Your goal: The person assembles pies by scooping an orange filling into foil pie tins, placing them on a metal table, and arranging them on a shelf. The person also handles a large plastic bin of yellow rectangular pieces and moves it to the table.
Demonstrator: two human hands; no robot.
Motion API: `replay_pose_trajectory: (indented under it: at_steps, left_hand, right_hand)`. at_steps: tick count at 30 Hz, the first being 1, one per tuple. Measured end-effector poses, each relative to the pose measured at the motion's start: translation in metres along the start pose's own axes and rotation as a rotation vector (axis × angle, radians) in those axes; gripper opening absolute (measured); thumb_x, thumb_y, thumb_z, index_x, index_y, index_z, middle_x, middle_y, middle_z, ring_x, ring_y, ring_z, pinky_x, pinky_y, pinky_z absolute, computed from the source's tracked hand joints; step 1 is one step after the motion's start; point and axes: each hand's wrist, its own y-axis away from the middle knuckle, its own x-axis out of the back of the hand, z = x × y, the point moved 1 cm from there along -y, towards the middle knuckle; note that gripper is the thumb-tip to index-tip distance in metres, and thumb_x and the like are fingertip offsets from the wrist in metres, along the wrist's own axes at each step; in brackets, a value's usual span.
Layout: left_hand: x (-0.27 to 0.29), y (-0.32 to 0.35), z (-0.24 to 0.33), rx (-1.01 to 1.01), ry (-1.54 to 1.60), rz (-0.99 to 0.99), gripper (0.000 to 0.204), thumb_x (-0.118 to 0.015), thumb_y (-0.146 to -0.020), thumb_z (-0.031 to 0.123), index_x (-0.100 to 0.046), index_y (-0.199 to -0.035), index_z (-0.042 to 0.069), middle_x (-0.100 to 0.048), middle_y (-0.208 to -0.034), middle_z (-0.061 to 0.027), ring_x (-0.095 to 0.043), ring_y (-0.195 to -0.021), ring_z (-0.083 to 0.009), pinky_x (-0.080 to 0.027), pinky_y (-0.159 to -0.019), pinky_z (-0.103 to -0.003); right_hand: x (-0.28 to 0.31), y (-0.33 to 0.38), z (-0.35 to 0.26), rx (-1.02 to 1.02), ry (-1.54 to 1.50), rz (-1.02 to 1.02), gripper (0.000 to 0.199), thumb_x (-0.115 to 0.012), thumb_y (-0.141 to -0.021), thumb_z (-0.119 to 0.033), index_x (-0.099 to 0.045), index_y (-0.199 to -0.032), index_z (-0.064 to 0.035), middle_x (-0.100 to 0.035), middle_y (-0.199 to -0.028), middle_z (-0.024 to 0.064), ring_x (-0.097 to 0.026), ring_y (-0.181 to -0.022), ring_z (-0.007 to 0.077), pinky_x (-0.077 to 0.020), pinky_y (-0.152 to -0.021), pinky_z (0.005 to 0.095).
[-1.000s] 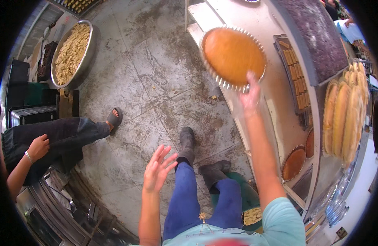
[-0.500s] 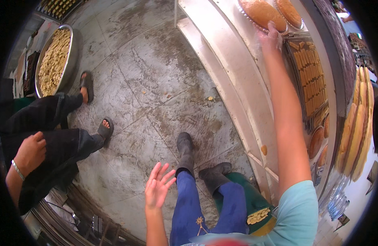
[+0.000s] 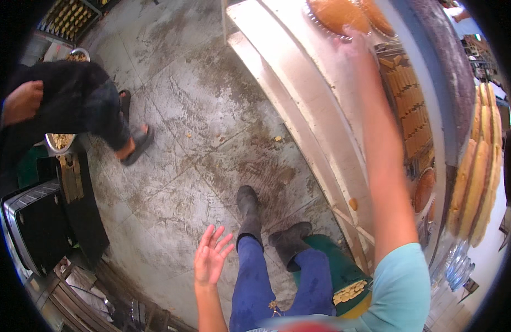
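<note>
At the upper right, my right hand (image 3: 355, 45) reaches over a pale shelf unit (image 3: 300, 66), slightly smeared by motion. Its fingers are closed at the near edge of a round golden-brown cake (image 3: 336, 14) in a fluted, shiny rim. A second cake (image 3: 377, 19) lies close beside it. Stacked brown biscuit sticks (image 3: 413, 99) fill a tray right of my forearm. My left hand (image 3: 211, 257) hangs over the floor, palm up and fingers spread, holding nothing.
At left a person in dark trousers (image 3: 73, 99) stands mid-step. Black trays (image 3: 37, 221) and a metal bowl (image 3: 59, 143) are near them. Long loaves (image 3: 477, 166) stand at far right, with plastic bottles (image 3: 455, 268) below. A green sack (image 3: 349, 271) sits by my boots.
The person at left has stepped forward, covering much of the large bowl and uncovering black trays. My right hand stays at the cake; the cake and shelf sit slightly further left in view.
</note>
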Motion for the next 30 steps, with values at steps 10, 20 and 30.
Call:
replay_pose_trajectory:
  at_steps: [10,20,30]
  left_hand:
    - [-0.091,0.031,0.047,-0.027,-0.167,-0.171,0.067,-0.061,-0.084,0.032,-0.032,-0.137,0.005,-0.042,-0.133,-0.0159,-0.044,-0.119,-0.0362,-0.039,-0.097,-0.048]
    - [-0.237,0.062,0.060,0.082,-0.476,-0.522,0.060,-0.059,-0.086,0.024,-0.034,-0.135,0.001,-0.046,-0.130,-0.0169,-0.051,-0.112,-0.0316,-0.045,-0.091,-0.042]
    - [-0.391,0.117,-0.056,0.330,-0.771,-0.983,0.055,-0.054,-0.088,0.021,-0.035,-0.135,0.000,-0.046,-0.129,-0.0180,-0.052,-0.111,-0.0303,-0.045,-0.092,-0.039]
  right_hand:
    - [0.131,0.354,-0.003,-0.663,0.023,-0.604,0.043,-0.065,-0.081,-0.012,-0.048,-0.120,-0.0036,-0.060,-0.092,0.0046,-0.059,-0.078,0.0148,-0.0523,-0.068,0.0318]
    - [0.316,0.464,-0.199,-0.307,0.246,-0.224,0.034,-0.062,-0.084,-0.013,-0.053,-0.115,-0.0035,-0.061,-0.083,0.0039,-0.059,-0.072,0.0129,-0.0499,-0.066,0.0271]
    - [0.442,0.558,-0.338,0.313,0.069,0.081,0.032,-0.065,-0.081,-0.010,-0.057,-0.111,-0.0001,-0.056,-0.081,0.0012,-0.055,-0.077,0.0102,-0.0458,-0.072,0.0256]
